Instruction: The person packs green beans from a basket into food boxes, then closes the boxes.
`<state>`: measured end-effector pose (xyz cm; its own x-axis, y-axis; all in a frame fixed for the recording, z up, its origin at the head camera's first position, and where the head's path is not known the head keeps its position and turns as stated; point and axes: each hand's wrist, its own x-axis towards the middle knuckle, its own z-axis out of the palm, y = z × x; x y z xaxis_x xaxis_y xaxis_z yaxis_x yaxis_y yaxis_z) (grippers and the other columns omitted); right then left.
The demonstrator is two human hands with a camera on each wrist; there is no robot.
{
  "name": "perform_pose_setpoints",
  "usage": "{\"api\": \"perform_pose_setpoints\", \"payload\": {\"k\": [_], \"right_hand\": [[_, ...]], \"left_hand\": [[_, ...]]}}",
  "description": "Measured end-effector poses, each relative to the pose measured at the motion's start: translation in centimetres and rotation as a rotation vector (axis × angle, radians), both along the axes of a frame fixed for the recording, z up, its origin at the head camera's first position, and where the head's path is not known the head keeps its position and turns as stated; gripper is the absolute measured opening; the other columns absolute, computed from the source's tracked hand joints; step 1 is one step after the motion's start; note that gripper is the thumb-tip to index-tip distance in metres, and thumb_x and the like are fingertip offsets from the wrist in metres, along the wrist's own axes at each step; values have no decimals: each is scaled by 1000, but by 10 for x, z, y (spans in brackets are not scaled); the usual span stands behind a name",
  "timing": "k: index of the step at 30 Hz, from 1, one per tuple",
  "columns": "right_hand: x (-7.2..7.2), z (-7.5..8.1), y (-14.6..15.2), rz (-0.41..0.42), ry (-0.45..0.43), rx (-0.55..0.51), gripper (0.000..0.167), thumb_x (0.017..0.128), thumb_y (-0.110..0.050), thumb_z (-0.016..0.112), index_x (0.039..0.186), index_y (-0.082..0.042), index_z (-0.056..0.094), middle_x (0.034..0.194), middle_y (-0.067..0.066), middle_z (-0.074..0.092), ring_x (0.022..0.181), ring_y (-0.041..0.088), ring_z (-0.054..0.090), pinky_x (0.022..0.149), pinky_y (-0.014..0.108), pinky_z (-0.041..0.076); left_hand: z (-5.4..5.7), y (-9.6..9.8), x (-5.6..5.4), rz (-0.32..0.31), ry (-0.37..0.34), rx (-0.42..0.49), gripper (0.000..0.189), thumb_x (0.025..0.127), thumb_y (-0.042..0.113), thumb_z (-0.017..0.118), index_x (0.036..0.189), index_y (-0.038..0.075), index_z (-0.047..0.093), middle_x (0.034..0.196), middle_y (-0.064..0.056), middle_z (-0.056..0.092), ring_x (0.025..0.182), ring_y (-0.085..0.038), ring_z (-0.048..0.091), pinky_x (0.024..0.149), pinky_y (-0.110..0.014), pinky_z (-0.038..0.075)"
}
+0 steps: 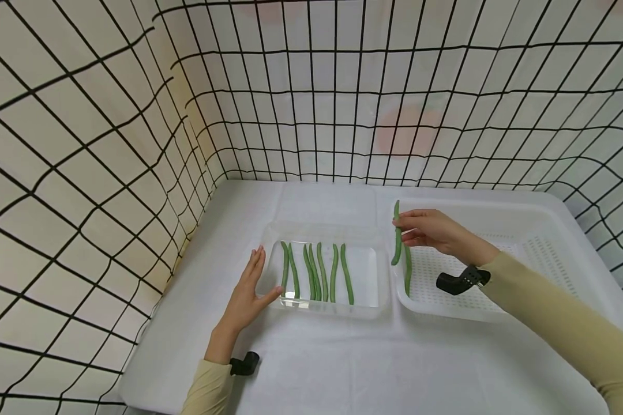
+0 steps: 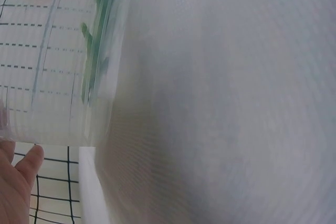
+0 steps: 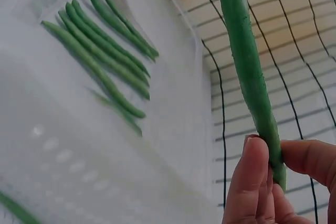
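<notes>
Pinched between the thumb and fingers of my right hand (image 1: 430,230) is a green bean (image 1: 397,239), held lengthwise above the left rim of a white perforated basket (image 1: 477,314). Another green bean (image 1: 408,271) lies inside that basket by its left wall. My left hand (image 1: 246,294) rests at the left side of a clear plastic container (image 1: 366,311), its fingers straight and its thumb over the near left corner. Several green beans lie side by side in the container, one of them a bean (image 1: 346,274) at the right of the row. The right wrist view shows the held bean (image 3: 249,61) close up.
The container and basket stand side by side on a white-covered table (image 1: 311,363). A black wire grid (image 1: 334,109) rises behind the table and along both sides. Black wrist cameras sit on both wrists, one of them the right camera (image 1: 462,280).
</notes>
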<state>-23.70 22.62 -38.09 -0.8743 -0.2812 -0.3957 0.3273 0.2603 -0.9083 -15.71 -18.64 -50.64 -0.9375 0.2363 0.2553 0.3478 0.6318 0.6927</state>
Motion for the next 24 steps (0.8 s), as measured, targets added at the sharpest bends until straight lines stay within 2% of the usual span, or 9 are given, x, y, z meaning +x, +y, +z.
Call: {"api": "perform_pose_setpoints", "payload": {"k": [6,10,13,19,24], "right_hand": [[-8,-4,-39,59,14,-15,50,93,-18,62,130,10,43,103,11,58,77,13,63,76,30,54],[-15,-13,-64,66,-21,-1,44,91,-16,65,125,7,49,100,12,60,72,14,64,74,31,54],[-18,-22,-80,78,-49,15,40,91,-15,65,122,7,51,98,14,63,68,14,65,71,30,55],[-17,-40,-100,145,-70,63,42,93,-12,62,127,9,48,101,20,62,65,15,64,68,30,55],[-15,-46,-107,171,-71,85,45,93,-10,61,130,11,45,105,25,61,62,15,63,67,32,55]], "left_hand": [[-1,0,-1,-4,3,2,94,84,37,73,154,16,13,158,-2,8,143,-18,3,107,-57,20],[1,0,-1,-4,1,-1,94,84,41,71,154,17,13,158,1,7,143,-17,3,107,-56,20],[1,0,0,-4,5,4,95,83,41,72,154,16,13,158,-2,9,143,-20,5,106,-57,21],[-2,0,1,-3,12,6,95,83,40,73,153,14,14,158,-7,10,143,-24,6,104,-61,23],[-2,-1,0,-1,22,5,95,83,40,73,154,15,14,158,-4,10,143,-20,5,105,-59,23]]}}
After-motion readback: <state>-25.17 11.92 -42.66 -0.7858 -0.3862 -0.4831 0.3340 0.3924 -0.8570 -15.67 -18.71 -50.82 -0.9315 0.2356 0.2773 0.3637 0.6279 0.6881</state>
